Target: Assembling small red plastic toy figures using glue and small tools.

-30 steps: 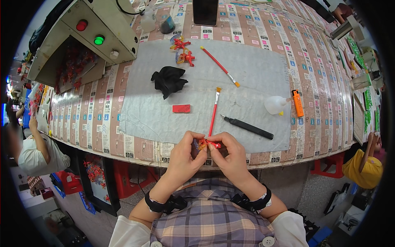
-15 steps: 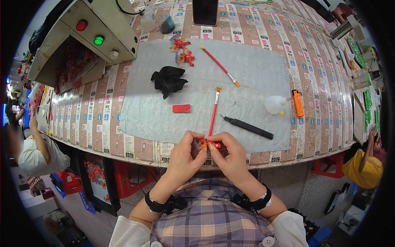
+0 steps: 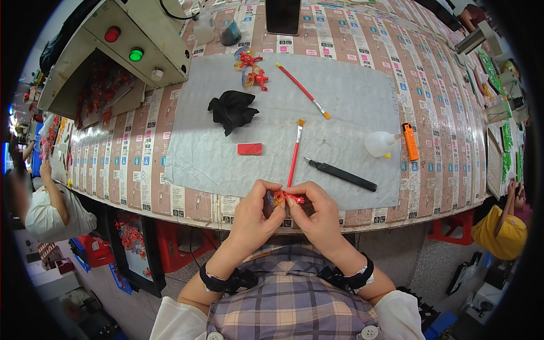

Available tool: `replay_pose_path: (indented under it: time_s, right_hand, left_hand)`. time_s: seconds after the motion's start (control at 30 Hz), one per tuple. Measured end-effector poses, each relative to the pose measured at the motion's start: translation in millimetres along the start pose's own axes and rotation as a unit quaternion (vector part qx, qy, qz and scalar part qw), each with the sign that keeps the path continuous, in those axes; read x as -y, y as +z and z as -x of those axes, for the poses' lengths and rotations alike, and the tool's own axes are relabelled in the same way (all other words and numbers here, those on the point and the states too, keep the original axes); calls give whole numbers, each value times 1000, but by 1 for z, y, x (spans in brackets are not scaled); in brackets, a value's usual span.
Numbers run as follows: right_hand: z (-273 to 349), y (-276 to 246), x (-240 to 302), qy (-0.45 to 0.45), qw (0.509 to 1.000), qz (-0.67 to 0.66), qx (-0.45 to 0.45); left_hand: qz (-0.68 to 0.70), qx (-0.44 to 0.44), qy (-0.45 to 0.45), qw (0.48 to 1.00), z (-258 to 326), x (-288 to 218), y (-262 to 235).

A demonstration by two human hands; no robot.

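Between both hands, at the table's near edge, is a small red plastic figurine [image 3: 297,199] with yellow and bluish see-through parts. My left hand [image 3: 255,212] pinches its left side with thumb and fingers. From the right, my right hand [image 3: 317,214] closes on it too, and a little red piece sticks out between the fingertips. Much of the figurine is hidden by the fingers. Just beyond the hands lies a red-handled brush [image 3: 295,153], bristles pointing away. A black craft knife [image 3: 343,175] rests to the right of it, and a red block [image 3: 250,149] to the left.
On the grey sheet [image 3: 192,141] lie a black cloth [image 3: 232,111], two similar figurines [image 3: 255,78], a second brush [image 3: 303,90] and a white squeeze bottle [image 3: 378,144]. An orange lighter [image 3: 410,143] lies right. A metal box [image 3: 150,42] with lit buttons stands far left; a phone [image 3: 283,17] is at the back.
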State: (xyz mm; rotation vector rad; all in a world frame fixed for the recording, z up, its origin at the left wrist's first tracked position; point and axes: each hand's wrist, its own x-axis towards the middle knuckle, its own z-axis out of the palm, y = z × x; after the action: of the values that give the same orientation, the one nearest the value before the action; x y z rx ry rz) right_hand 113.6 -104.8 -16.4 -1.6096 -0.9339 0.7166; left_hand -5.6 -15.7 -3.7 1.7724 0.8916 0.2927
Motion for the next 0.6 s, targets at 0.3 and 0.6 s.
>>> replay_pose_path:
  time_s: [0.3,0.6]
  right_hand:
    - [0,-1,0,10,1000,-2,5]
    - [0,-1,0,3,1000,6,4]
  left_hand:
    - [2,4,-8,1000,0,0,0]
    - [2,-15,14,1000,-1,4,2]
